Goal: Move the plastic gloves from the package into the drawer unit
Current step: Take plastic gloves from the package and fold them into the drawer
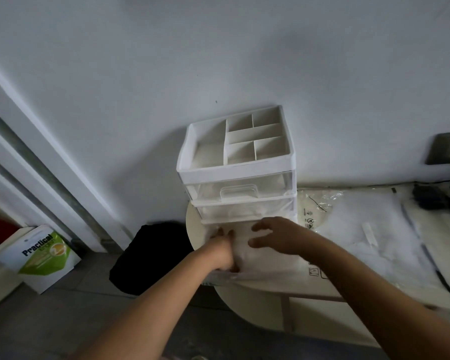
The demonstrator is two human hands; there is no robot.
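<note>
Lower centre: right hand [276,236], fingers spread, and left hand [222,252], grip unclear, are tucking filmy plastic gloves [266,259] into the white drawer unit [234,175]; next, likely pushing its drawer shut.

Pale table [247,288]: drawer unit [238,162] just beyond left hand [225,252]; clear plastic package [369,229] beside right hand [276,236]; dark cables [431,201] farther right.

White plastic drawer unit [235,162] stands upright at frame centre; its clear bottom drawer is pulled out and holds whitish plastic gloves [268,261]. Crinkled clear package [322,203] lies flat at centre-right.
</note>
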